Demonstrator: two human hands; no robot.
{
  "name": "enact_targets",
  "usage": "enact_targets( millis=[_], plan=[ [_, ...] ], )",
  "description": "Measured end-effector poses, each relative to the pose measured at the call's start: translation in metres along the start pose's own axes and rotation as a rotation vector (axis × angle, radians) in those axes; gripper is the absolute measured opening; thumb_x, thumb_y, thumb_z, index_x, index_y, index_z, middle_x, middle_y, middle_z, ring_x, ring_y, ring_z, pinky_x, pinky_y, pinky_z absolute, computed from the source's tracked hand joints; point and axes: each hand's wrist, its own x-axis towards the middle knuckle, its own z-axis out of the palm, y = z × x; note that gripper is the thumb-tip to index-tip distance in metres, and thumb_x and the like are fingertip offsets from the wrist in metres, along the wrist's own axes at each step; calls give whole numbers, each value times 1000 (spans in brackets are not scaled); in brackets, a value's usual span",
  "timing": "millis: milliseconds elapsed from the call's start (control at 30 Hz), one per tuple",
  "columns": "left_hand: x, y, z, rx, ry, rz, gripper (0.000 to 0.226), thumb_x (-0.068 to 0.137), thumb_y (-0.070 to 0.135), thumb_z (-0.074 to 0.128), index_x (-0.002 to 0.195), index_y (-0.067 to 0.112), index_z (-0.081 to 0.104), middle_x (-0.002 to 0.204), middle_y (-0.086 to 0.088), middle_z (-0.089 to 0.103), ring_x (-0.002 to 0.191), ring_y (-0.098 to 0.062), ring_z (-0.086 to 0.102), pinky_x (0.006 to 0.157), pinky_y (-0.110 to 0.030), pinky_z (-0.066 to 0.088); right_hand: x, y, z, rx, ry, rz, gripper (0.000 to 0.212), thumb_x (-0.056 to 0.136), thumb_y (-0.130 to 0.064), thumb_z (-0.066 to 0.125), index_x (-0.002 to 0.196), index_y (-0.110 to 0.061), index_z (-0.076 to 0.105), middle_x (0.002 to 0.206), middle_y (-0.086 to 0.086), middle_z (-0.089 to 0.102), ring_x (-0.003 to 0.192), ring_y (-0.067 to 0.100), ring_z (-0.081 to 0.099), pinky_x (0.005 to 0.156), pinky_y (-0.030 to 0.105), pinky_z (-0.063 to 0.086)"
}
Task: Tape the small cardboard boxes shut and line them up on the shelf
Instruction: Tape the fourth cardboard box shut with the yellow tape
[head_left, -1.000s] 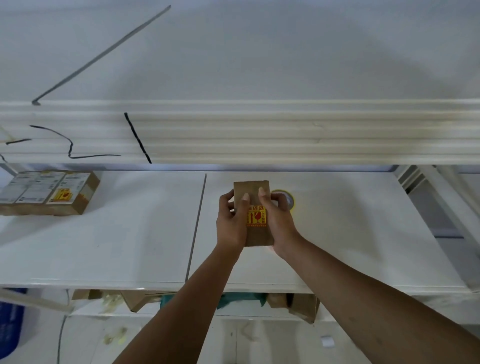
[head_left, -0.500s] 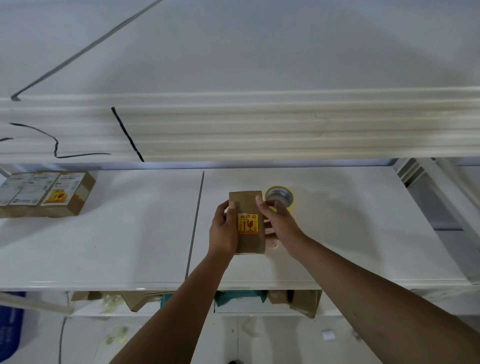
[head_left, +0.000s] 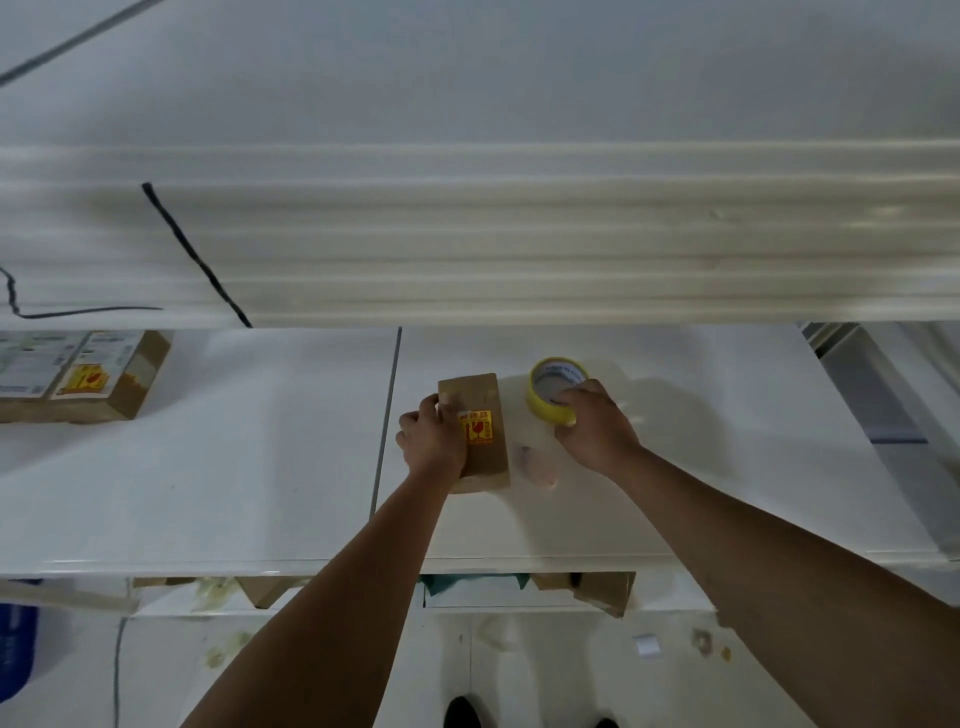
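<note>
- Small cardboard box (head_left: 485, 462) lies flat on the white shelf (head_left: 208, 467), near the middle of the view, just to the 3 o'clock side of the seam between the two shelf boards.
- The left hand (head_left: 431, 441) grips it along its 9 o'clock edge, fingers curled over onto the top face. I judge this pins the box so that it cannot slide while tape goes on.
- The right hand (head_left: 592, 431) has its fingers closed round the yellow tape roll (head_left: 540, 402), which stands at 2 o'clock from the box, close by. It looks like a pick-up for the first strip.
- The box's long axis runs from 6 to 12 o'clock, the far end leaning a touch toward 11. Its broad face, with the yellow sticker (head_left: 478, 427), looks up.
- A row of finished boxes (head_left: 78, 376) sits well apart at 9 to 10 o'clock, probably where this one goes once sealed.
</note>
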Motion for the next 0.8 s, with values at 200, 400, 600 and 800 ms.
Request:
enact_targets(
  millis=[200, 400, 600, 800],
  plan=[
    [-11, 19, -8, 1, 185, 334, 43, 104, 29, 55, 146, 20, 53, 141, -7, 55, 134, -27, 44, 110, -43, 39, 4, 1, 2, 9, 85, 28, 20, 92, -17, 69, 110, -16, 77, 118, 9, 52, 109, 36, 62, 89, 31, 48],
    [-1, 61, -11, 63, -173, 508, 73, 91, 13, 74, 156, 24, 43, 158, -1, 44, 148, -22, 38, 119, -38, 39, -12, -4, -21, 83, 176, -76, 13, 88, -9, 71, 89, -20, 78, 94, 0, 52, 94, 19, 56, 69, 10, 32],
    [8, 82, -12, -80, -585, 543, 88, 82, 3, 87, 158, 17, 44, 155, 0, 52, 140, -13, 49, 116, -32, 43, -27, -11, -44, 123, 220, -173, 6, 88, -16, 79, 94, -18, 79, 93, -8, 52, 88, 11, 56, 81, 6, 40],
    [-2, 73, -5, -140, -323, 586, 32, 88, 32, 82, 119, 37, 78, 115, 18, 78, 111, -2, 72, 104, -44, 57, -35, -17, -50, 307, 219, -118, 13, 89, -18, 80, 88, -28, 73, 100, -1, 57, 86, 19, 70, 74, 26, 62]
  ],
)
